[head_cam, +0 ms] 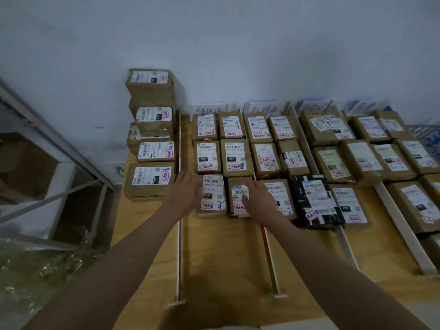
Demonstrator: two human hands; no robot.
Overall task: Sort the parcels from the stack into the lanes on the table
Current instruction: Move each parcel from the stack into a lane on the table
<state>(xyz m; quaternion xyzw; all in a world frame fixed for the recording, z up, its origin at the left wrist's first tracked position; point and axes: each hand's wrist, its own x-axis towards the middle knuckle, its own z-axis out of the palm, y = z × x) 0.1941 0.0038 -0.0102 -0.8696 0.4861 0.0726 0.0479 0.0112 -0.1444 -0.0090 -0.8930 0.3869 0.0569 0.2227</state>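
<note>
Parcels (239,196) | both hands (184,188) flat, open | far labels blurred, probably unreadable

Looks forward and steeply down from head height, wide-angled and bowed at the edges, close over the wooden tabletop (214,270), facing the pale wall (214,44) behind it, with both forearms reaching in from the bottom edge.

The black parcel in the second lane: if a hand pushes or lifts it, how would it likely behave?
The black parcel looks boxy with square edges, so probably stiff, not floppy. It lies flat and low, so it should slide rather than tip or roll. Its glossy wrap may be slippery to grip.
</note>
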